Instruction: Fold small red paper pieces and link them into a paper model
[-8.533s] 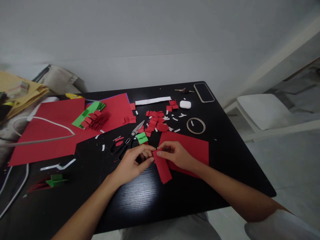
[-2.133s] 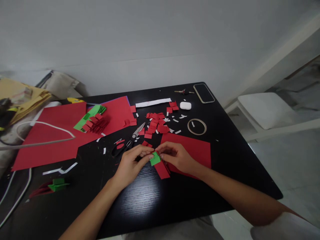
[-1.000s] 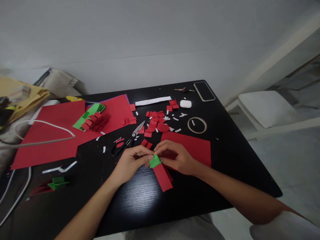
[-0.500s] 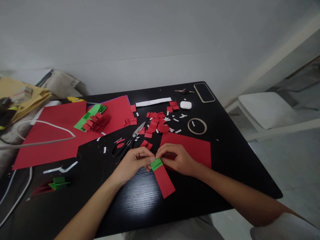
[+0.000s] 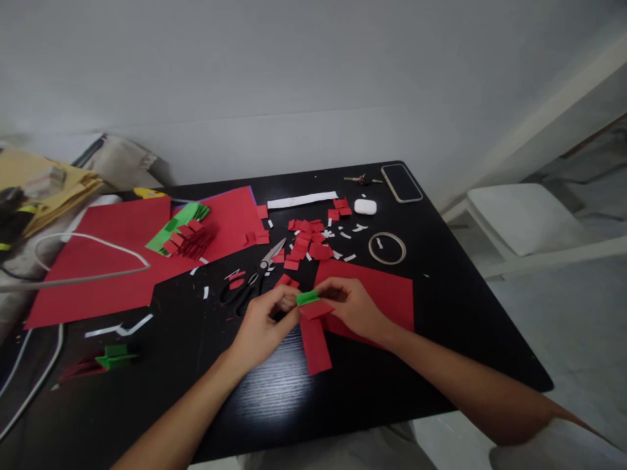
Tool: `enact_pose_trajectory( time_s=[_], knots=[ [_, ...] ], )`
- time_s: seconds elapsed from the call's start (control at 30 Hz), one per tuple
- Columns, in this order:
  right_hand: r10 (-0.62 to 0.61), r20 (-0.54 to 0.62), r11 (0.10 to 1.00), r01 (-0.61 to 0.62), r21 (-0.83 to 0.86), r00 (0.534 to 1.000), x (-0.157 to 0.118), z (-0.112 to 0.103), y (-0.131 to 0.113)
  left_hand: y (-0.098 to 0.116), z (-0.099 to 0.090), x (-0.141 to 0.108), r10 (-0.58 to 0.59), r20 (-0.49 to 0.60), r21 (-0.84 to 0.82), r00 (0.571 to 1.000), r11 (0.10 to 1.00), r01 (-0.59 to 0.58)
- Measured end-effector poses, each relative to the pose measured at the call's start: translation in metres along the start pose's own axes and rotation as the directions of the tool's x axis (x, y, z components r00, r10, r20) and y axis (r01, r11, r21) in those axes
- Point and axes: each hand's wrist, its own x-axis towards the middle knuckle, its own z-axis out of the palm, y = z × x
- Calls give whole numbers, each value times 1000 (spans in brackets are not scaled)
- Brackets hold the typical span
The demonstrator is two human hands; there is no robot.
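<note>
Between my two hands is a folded red and green paper piece [image 5: 315,343], its green folded part at the top and a long red strip hanging toward me. My left hand [image 5: 267,323] pinches its left edge, thumb and fingers closed. On the other side my right hand [image 5: 355,307] grips the right edge near the green fold. A second red flap now sticks out to the right under the green part. Just beyond my left hand lie black-handled scissors [image 5: 253,277], blades pointing away. A red paper sheet [image 5: 386,297] lies beneath my right hand.
Small folded red pieces [image 5: 306,241] and white scraps lie past my hands. Large red sheets [image 5: 108,261] at left carry a green paper stack [image 5: 171,228]. A wire coil [image 5: 386,248], white case [image 5: 365,207] and phone [image 5: 401,182] sit right. A white cable [image 5: 98,238] crosses the left.
The paper piece has been tilted and its layers spread, so a red flap now shows beside the long strip. Both hands have shifted slightly; my left hand's fingers have moved lower along the edge.
</note>
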Motion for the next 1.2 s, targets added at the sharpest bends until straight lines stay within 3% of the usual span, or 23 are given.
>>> enact_pose_trajectory(
  time_s=[0.17, 0.3, 0.37, 0.5, 0.7, 0.93, 1.2],
  knots=[
    [-65, 15, 982, 67, -175, 998, -3, -2, -2, -2, -1, 0, 36, 2, 154, 999, 987, -36],
    [-294, 62, 887, 296, -354, 954, -5, -4, -5, -5, -2, -1, 17, 49, 203, 999, 979, -27],
    [-339, 91, 854, 347, -387, 936, -5, -5, -6, -5, -2, -1, 16, 66, 225, 998, 974, -31],
    [-289, 103, 840, 303, -450, 952, -5, -5, -6, -3, -3, -2, 94, 92, 316, 991, 941, -119],
    [-309, 114, 777, 320, -542, 944, -5, -5, -1, -4, -9, 1, 265, 144, 444, 954, 844, -301],
    [-364, 159, 673, 377, -637, 918, -4, -4, 7, -12, -8, 2, 213, 192, 503, 958, 817, -282],
    [-361, 198, 642, 397, -655, 911, -2, -5, 10, -5, -8, 4, 187, 208, 547, 960, 791, -273]
  ],
)
